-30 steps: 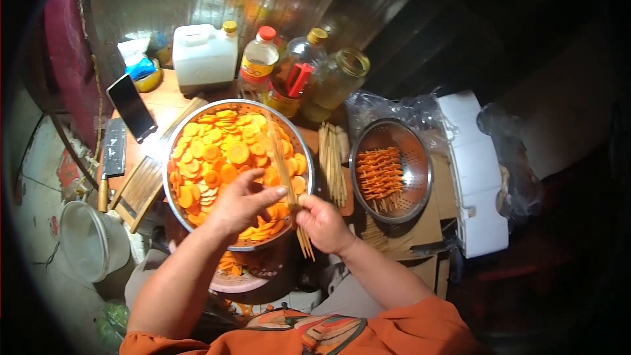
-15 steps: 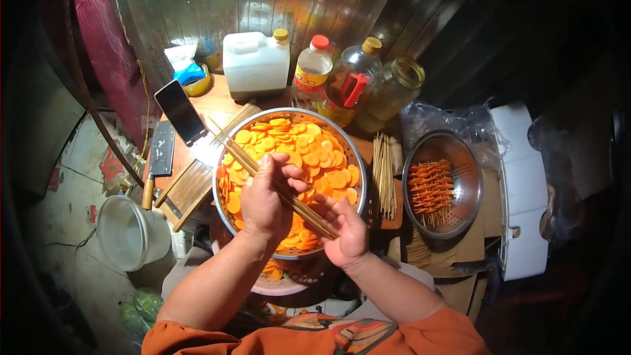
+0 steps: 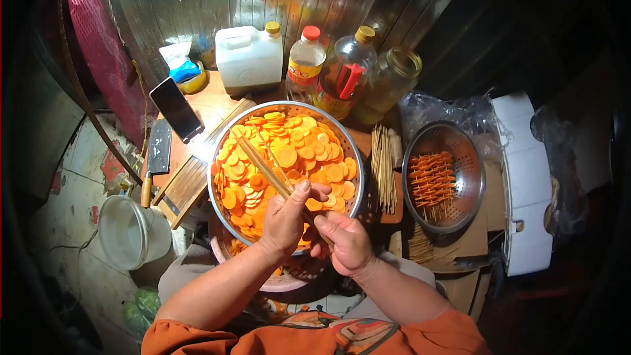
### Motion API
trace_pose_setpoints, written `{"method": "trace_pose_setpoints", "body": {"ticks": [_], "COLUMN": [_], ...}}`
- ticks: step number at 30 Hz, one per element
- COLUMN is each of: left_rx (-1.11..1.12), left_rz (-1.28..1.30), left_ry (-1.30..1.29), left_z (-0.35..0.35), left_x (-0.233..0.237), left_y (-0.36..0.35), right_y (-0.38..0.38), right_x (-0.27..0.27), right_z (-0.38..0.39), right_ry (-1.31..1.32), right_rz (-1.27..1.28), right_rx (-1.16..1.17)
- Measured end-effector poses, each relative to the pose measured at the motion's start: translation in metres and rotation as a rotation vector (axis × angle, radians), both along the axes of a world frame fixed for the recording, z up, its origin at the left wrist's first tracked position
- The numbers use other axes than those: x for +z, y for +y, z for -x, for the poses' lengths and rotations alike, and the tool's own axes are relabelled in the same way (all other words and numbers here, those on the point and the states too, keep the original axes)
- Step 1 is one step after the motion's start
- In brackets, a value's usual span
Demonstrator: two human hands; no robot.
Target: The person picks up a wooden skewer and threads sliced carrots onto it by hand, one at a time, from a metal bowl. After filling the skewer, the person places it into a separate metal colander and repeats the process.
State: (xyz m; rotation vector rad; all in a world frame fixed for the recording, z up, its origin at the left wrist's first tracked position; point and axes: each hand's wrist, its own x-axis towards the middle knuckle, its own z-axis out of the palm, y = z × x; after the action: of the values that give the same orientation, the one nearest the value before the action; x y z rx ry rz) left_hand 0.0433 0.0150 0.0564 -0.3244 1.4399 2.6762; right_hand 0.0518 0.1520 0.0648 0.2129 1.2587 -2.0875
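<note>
My left hand (image 3: 286, 222) is wrapped round a bundle of bamboo skewers (image 3: 263, 169), which points up and to the left. My right hand (image 3: 346, 244) is closed at the bundle's lower end, close beside the left one. Beneath both hands sits a large metal colander (image 3: 211, 177) full of round orange carrot slices (image 3: 286, 155). To its right, a smaller colander (image 3: 474, 207) holds carrot slices threaded on skewers (image 3: 432, 177). More loose skewers (image 3: 382, 169) lie between the two colanders.
Left of the big colander are a slicing board (image 3: 190, 187), a cleaver (image 3: 158, 151), a phone (image 3: 176, 110) and a white bucket (image 3: 125, 240). Behind it stand a white jug (image 3: 248, 59), bottles (image 3: 306, 69) and a glass jar (image 3: 392, 85). A white foam box piece (image 3: 524, 184) is at right.
The bundle has shifted down and to the right with my left hand. My right hand, with its fingers spread before, has closed on the lower end of the skewers.
</note>
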Motion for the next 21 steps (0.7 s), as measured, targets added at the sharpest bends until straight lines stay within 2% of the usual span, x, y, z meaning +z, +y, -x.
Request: {"method": "trace_pose_setpoints", "body": {"ticks": [2,9,11,13,15,17,19,21], "left_rx": [-0.044,-0.166,-0.098,0.089,0.319,0.408,0.399,0.391], "left_rz": [-0.033,-0.015,-0.027,-0.195,-0.124,-0.002,0.122,0.131], "left_ry": [-0.041,-0.090,0.013,-0.025,-0.023,0.048,0.055,0.041], "left_z": [-0.002,0.006,0.019,0.032,0.044,0.051,0.052,0.051], "left_x": [0.000,-0.004,-0.004,0.007,0.011,0.015,0.023,0.018], "left_y": [0.000,-0.004,-0.010,-0.032,-0.060,-0.081,-0.088,-0.091], "right_y": [0.000,0.008,0.011,0.010,0.013,0.014,0.014,0.014], "right_x": [0.000,0.002,-0.002,0.003,0.005,0.004,0.004,0.005], "right_z": [-0.002,0.002,0.004,0.005,0.005,0.005,0.005,0.005], "right_ry": [0.044,-0.021,0.017,-0.014,-0.007,-0.005,0.003,0.048], "right_rz": [-0.106,-0.160,-0.111,-0.080,-0.086,-0.106,-0.127,-0.201], "right_rx": [0.057,0.111,0.085,0.062,0.117,0.130,0.143,0.152]}}
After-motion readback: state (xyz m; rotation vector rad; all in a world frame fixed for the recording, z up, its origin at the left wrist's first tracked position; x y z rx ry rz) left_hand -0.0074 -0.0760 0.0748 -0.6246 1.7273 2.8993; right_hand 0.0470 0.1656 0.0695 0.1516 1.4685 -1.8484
